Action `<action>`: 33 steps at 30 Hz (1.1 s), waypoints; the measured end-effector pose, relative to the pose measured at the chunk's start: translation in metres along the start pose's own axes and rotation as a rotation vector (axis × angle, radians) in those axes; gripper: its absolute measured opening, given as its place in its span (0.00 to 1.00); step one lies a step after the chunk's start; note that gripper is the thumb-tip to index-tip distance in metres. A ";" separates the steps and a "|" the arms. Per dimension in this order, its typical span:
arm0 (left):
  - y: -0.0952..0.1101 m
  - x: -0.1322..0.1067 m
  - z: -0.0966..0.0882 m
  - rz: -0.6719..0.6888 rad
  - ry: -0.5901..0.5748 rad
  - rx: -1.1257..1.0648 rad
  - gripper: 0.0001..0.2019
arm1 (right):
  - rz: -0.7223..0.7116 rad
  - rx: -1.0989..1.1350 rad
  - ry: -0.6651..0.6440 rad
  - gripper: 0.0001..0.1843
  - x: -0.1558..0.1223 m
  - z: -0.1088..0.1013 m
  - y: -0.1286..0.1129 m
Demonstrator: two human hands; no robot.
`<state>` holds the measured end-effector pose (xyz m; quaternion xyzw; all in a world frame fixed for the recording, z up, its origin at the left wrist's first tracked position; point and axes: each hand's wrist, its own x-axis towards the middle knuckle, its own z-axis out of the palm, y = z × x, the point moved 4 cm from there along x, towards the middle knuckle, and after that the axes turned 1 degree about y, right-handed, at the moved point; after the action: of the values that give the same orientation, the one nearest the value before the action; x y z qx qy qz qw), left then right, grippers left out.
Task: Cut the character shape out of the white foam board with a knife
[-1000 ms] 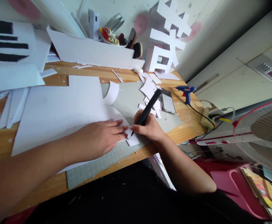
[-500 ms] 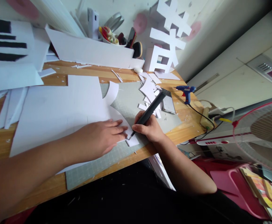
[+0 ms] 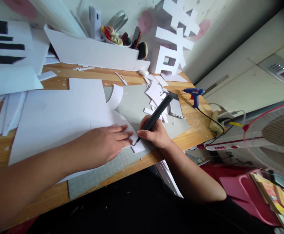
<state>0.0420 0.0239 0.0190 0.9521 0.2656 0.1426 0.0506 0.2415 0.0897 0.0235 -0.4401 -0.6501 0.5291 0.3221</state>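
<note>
My left hand (image 3: 102,144) lies flat, fingers stretched out, pressing a large white sheet (image 3: 54,120) onto a grey cutting mat (image 3: 137,107) on the wooden table (image 3: 102,76). My right hand (image 3: 156,134) is wrapped round a black craft knife (image 3: 155,116). The knife's tip touches the sheet's lower right corner, just beside my left fingertips. The handle slants up and to the right.
White offcuts (image 3: 156,94) and a metal ruler block (image 3: 175,107) lie behind the knife. A blue glue gun (image 3: 193,95) with its cord sits at the table's right edge. White cut-out characters (image 3: 174,42), a tool cup (image 3: 112,34) and stacked boards stand at the back. A fan (image 3: 271,136) is at right.
The knife handle has tilted a little more to the right and its tip has crept slightly along the sheet's edge. My left hand has stayed in place.
</note>
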 end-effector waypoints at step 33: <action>-0.002 -0.002 0.003 -0.079 -0.148 -0.079 0.26 | -0.006 0.038 -0.134 0.23 0.010 -0.004 -0.006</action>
<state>0.0403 0.0242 0.0154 0.9461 0.2925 0.0802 0.1131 0.2396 0.0999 0.0298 -0.3955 -0.6613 0.5687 0.2877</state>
